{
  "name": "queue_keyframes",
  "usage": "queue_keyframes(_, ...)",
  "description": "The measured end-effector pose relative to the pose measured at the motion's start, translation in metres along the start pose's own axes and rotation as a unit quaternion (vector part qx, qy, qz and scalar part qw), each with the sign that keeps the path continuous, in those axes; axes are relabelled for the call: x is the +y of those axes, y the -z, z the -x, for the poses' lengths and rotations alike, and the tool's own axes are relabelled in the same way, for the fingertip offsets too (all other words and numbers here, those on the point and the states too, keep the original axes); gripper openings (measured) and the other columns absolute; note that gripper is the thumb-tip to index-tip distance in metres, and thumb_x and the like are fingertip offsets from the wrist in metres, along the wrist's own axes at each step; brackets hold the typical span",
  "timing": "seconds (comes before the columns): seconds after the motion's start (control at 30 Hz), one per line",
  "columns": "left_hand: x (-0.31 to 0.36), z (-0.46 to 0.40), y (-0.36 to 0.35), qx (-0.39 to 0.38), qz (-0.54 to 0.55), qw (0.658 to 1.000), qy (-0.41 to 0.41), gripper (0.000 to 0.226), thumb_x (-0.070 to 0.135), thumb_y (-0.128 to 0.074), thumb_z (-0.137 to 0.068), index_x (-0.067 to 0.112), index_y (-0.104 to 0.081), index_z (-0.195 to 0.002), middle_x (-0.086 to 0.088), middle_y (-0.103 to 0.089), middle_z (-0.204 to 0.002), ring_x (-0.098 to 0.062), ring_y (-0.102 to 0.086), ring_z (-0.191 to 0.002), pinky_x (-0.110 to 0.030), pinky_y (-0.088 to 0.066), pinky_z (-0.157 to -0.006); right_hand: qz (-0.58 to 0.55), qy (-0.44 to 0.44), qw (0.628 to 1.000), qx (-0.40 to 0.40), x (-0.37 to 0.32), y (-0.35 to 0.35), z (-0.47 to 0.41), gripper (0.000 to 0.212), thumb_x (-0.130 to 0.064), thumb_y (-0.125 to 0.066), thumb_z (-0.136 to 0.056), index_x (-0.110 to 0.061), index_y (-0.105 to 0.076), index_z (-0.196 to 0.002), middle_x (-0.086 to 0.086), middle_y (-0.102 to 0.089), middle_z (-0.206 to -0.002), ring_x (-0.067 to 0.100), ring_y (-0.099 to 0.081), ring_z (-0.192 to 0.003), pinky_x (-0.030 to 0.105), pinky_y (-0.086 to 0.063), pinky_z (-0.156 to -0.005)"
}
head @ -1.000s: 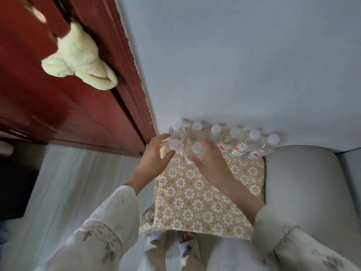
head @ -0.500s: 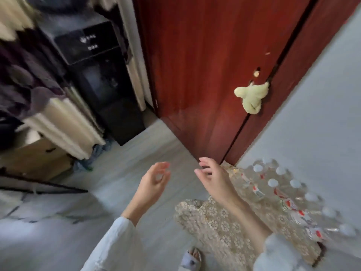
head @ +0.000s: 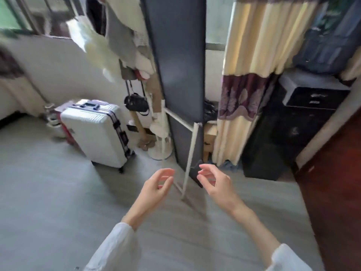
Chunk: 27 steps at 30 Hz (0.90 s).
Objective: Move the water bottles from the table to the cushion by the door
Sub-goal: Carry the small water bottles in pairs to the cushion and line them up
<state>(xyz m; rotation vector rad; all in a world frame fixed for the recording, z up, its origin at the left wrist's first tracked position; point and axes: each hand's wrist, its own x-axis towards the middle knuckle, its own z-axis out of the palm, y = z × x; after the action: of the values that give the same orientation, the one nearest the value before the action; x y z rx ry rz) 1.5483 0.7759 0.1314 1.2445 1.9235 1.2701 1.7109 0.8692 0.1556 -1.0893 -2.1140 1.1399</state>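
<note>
My left hand (head: 156,187) and my right hand (head: 215,184) hang in front of me over the grey floor, both empty with fingers loosely curled and apart. White sleeves cover both forearms. No water bottle, cushion or table is in view. The red-brown door (head: 336,192) runs along the right edge.
A white suitcase (head: 97,132) stands on the floor at left. A dark standing panel on a white frame (head: 181,75) rises straight ahead, with a coat rack of clothes (head: 125,40) beside it. Striped curtains (head: 252,75) and a black water dispenser (head: 297,122) are at right.
My hands let go of the bottles on the cushion and came away empty. My view swung left from the cushion and door to the room's interior.
</note>
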Motion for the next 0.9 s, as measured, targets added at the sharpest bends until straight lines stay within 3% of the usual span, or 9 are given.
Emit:
queue_keyframes(0.17,-0.051,0.023,0.157,0.14,-0.002,0.989,0.052,0.018,0.015,-0.051,-0.089,0.028,-0.059,-0.098,0.012,-0.062,-0.097,0.001,-0.058,-0.091,-0.003,-0.042,-0.069,-0.039,0.083,0.988,-0.125,-0.096,-0.134,-0.047,0.024,-0.02,-0.058,-0.085,-0.018,-0.058,-0.11,-0.005,-0.065,-0.093,-0.003,-0.059,-0.081,0.003,-0.043,-0.067)
queue_keyframes(0.47,-0.123,0.091,0.347,0.367,-0.025,0.918,0.148,0.017,0.017,-0.049,-0.091,0.024,-0.059,-0.102,0.007,-0.064,-0.104,0.001,-0.055,-0.095,0.002,-0.039,-0.07,-0.065,0.239,0.922,-0.297,-0.244,-0.338,-0.104,0.023,-0.017,-0.06,-0.085,-0.013,-0.06,-0.107,-0.001,-0.065,-0.09,0.007,-0.06,-0.076,0.001,-0.042,-0.062)
queue_keyframes(0.73,-0.17,0.061,0.487,0.493,-0.065,0.851,0.172,0.017,0.014,-0.049,-0.09,0.023,-0.058,-0.101,0.005,-0.063,-0.103,-0.005,-0.056,-0.095,0.001,-0.039,-0.072,-0.095,0.325,0.856,-0.389,-0.346,-0.487,-0.184,0.026,-0.022,-0.059,-0.085,-0.014,-0.058,-0.11,-0.002,-0.065,-0.093,0.008,-0.06,-0.084,0.0,-0.041,-0.065)
queue_keyframes(0.9,-0.201,0.027,0.554,0.514,-0.059,0.836,0.183,0.019,0.014,-0.05,-0.09,0.03,-0.057,-0.096,0.009,-0.062,-0.102,-0.004,-0.056,-0.098,0.0,-0.039,-0.075,-0.087,0.352,0.836,-0.411,-0.4,-0.558,-0.242,0.026,-0.022,-0.058,-0.086,-0.013,-0.058,-0.111,-0.003,-0.064,-0.093,0.004,-0.059,-0.082,-0.002,-0.039,-0.065)
